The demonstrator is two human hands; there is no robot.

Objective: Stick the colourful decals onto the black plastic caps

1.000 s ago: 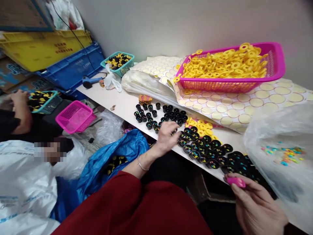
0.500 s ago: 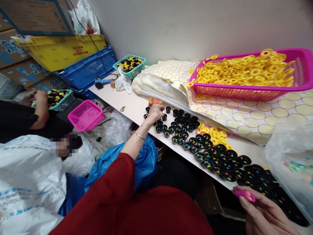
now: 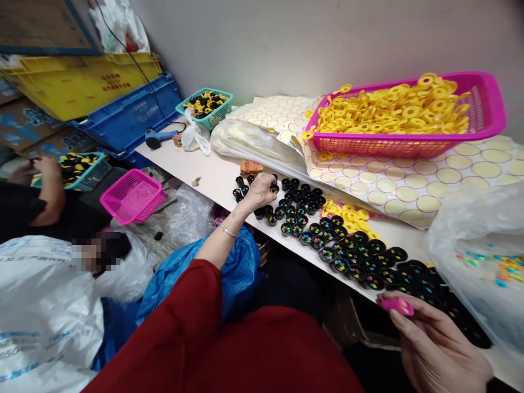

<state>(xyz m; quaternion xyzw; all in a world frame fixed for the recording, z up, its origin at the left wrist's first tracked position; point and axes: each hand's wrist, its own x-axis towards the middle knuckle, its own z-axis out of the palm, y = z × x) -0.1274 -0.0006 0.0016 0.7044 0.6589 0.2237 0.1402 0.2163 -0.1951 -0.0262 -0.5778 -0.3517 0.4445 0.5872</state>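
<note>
Rows of small black cups (image 3: 340, 264), many with bright coloured bits inside, stand along the front of the white table (image 3: 180, 164). Over the far left end of these rows, my left hand (image 3: 261, 192) has its fingers closed on a black cup (image 3: 274, 188); the palm hides part of the nearby cups. At the lower right, my right hand (image 3: 440, 341) pinches a small pink piece (image 3: 400, 306), like a little cap or scoop, between thumb and fingers, just off the table's front edge. Loose yellow rings (image 3: 347, 216) lie behind the cups.
A pink basket (image 3: 376, 144) heaped with yellow rings rests on sticker sheets (image 3: 442, 191). At right is a clear bag (image 3: 470, 234) with coloured bits. A teal basket (image 3: 221, 113) and a blue heat gun (image 3: 158, 137) occupy the far end. Another person's arm (image 3: 51, 185) is at left.
The camera view has turned slightly, so the table and baskets appear shifted left. My left hand has moved a little along the cups to the right. My right hand still holds the pink piece.
</note>
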